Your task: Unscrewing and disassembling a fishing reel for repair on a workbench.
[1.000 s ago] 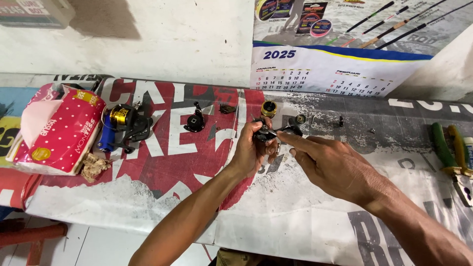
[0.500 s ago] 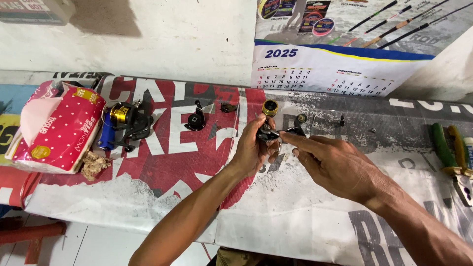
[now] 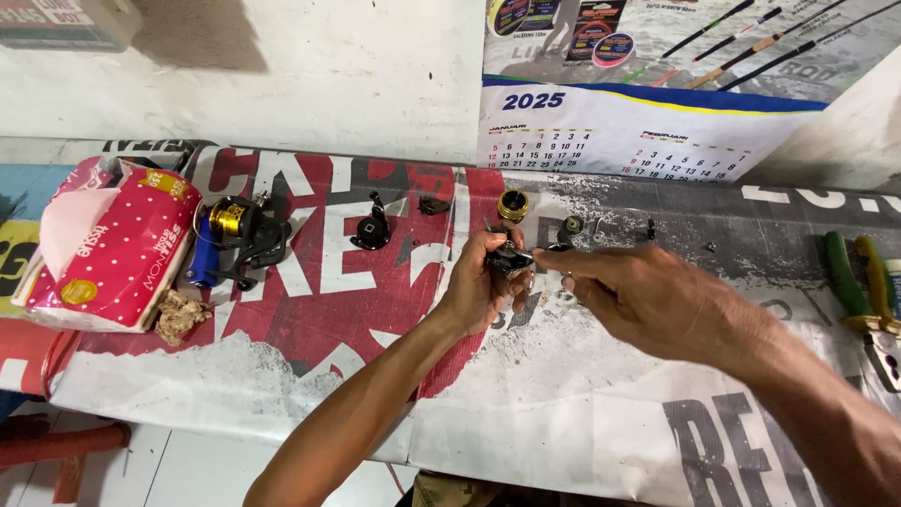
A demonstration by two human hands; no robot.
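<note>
The left hand [image 3: 483, 282] holds a small black reel part [image 3: 507, 258] at centre frame, just above the counter [image 3: 563, 413]; its fingers are curled closed around the part. The right hand [image 3: 657, 300] meets it from the right, with forefinger and thumb pinched narrow at the part's right edge. Whether they grip a separate small piece there cannot be told.

Progress, as a judgement: the work appears to be mid-way. Several loose components lie apart on the counter, which suggests the mechanism is taken down and not yet whole:
- a gold-coloured round cap [image 3: 512, 204], above the hands;
- a small dark round piece [image 3: 571, 225], just right of the cap;
- a black knob-shaped piece [image 3: 372, 230], left of the hands;
- a small dark fragment [image 3: 433, 204], between the knob-shaped piece and the cap.

A complete spinning reel [image 3: 235, 239] with a gold spool lies at left of frame, untouched and well apart from both hands.

Containers:
- a pink dotted tissue pack [image 3: 108, 249] lies at far left, its top torn open with white tissue showing;
- a crumpled brownish wad [image 3: 178, 314] lies just beside the pack's lower right corner, outside it.

Pliers with green and yellow handles [image 3: 859, 282] lie at the right edge. The counter is covered with a printed red, white and black sheet. A wall calendar [image 3: 638, 131] hangs at upper right.
</note>
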